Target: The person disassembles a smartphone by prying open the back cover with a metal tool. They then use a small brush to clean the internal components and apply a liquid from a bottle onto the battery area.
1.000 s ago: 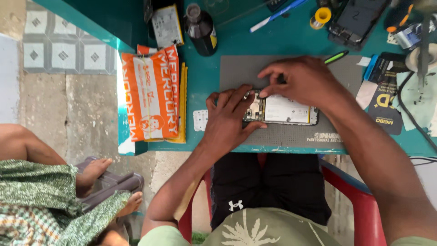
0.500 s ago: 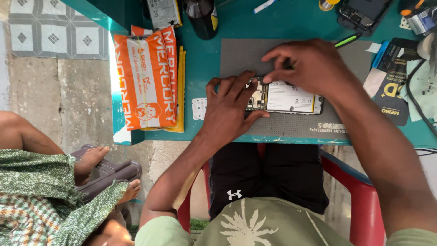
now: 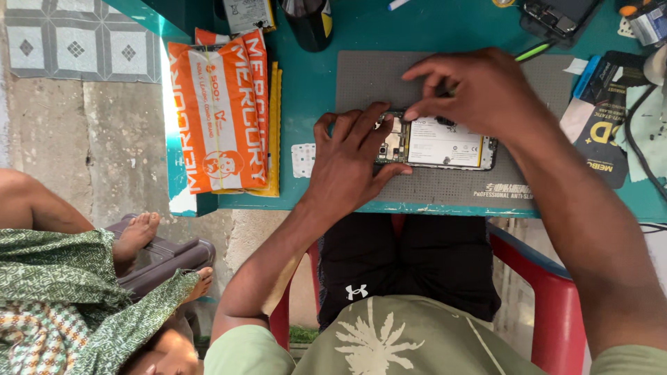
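Note:
An opened phone (image 3: 445, 144) with its back off lies on a grey work mat (image 3: 389, 76), its white battery and circuit board showing. My left hand (image 3: 351, 156) grips the phone's left end, fingers spread over the board and thumb under the near edge. My right hand (image 3: 476, 90) hovers over the phone's top edge with the fingertips pinched together at the board near the battery's left corner. Whether it holds a small tool or part I cannot tell.
An orange plastic packet (image 3: 222, 111) lies at the teal table's left end. A dark bottle (image 3: 306, 21), another phone (image 3: 559, 17), a green pen (image 3: 535, 50) and cables sit at the back and right. A seated person's feet (image 3: 135, 239) rest on a stool to the left. I sit on a red chair (image 3: 556, 305).
The view has shifted slightly. My right hand's fingertips have closed into a tighter pinch over the phone's board. My left hand keeps its grip on the phone's left end.

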